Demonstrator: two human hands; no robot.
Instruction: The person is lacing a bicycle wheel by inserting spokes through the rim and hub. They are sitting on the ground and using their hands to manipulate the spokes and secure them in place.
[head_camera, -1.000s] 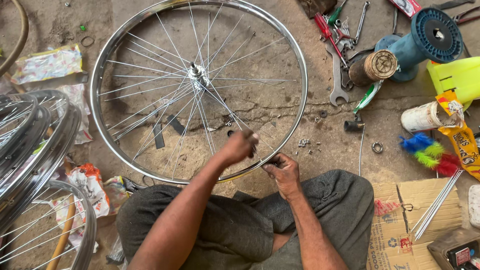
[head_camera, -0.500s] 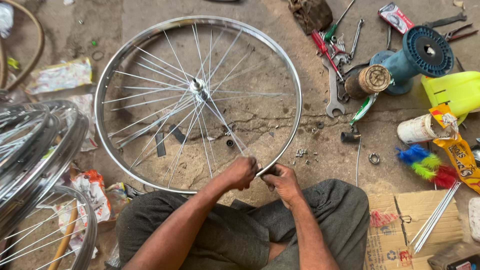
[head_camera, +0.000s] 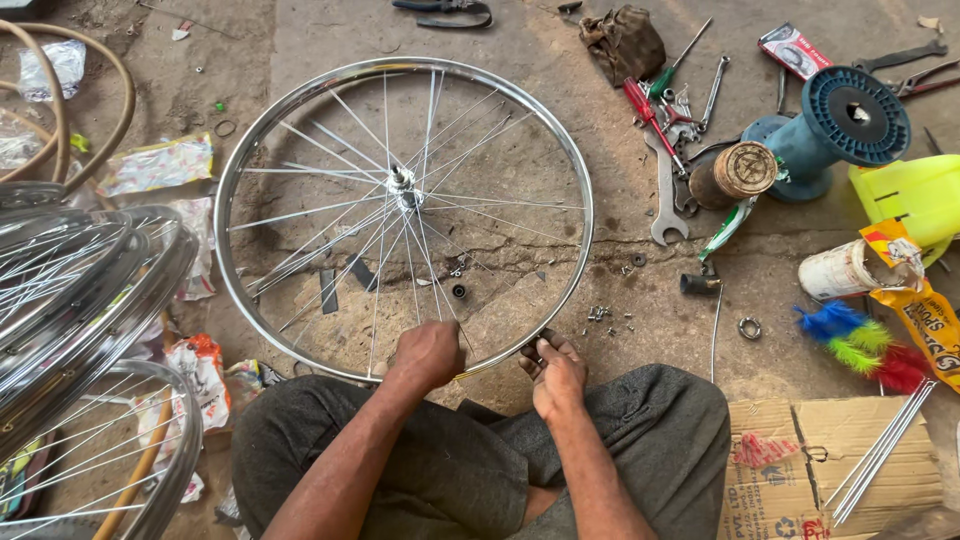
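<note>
A shiny bicycle wheel rim (head_camera: 240, 160) with thin steel spokes and a centre hub (head_camera: 403, 183) lies flat on the concrete floor in front of my crossed legs. My left hand (head_camera: 425, 353) is closed around the near edge of the rim, holding a spoke end there. My right hand (head_camera: 553, 368) pinches the rim's near right edge with its fingertips; whatever small part sits between the fingers is too small to tell. Small loose nipples (head_camera: 603, 315) lie on the floor just beyond my right hand.
More spoked wheels (head_camera: 80, 300) are stacked at the left. Wrenches (head_camera: 665, 200), screwdrivers, a blue spool (head_camera: 850, 115), a yellow container (head_camera: 915, 195), a white tin (head_camera: 845, 268) and a coloured duster (head_camera: 850, 345) lie at the right. Loose spokes rest on a cardboard box (head_camera: 830, 470).
Both hands have shifted slightly right along the near rim and sit closer together on it. The view has tilted, so the wheel appears lower and more centred.
</note>
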